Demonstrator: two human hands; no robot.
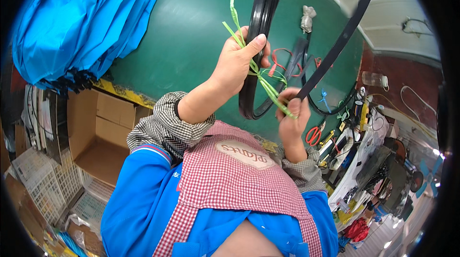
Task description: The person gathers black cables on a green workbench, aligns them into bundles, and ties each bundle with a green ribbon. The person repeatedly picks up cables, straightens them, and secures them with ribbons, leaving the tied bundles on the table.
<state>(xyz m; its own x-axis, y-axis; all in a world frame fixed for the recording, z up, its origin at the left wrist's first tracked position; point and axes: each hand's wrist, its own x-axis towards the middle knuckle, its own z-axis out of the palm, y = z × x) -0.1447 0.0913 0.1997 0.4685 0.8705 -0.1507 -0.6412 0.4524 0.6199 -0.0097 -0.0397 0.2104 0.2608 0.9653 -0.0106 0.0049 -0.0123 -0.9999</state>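
My left hand (pixel 240 59) is closed around a bundle of glossy black flat strips (pixel 264 12), raised over the green tabletop (pixel 190 41). A light-green plastic tie (pixel 254 67) loops around the bundle just below my fingers, and its loose ends stick up beside the thumb. The strips curve back up near the table's front edge. My right hand (pixel 294 113) pinches the tie's other strands. One black strip (pixel 337 45) runs from the top right down to these fingers; whether it is gripped or only passes behind them, I cannot tell.
Blue fabric (pixel 86 16) is piled at the left, above an open cardboard box (pixel 104 127). Red-handled scissors (pixel 313 135) lie at the right edge near a clear bottle (pixel 373 79). Red string (pixel 280 59) and a black strip with a wrapped end (pixel 307 19) lie beyond my hands.
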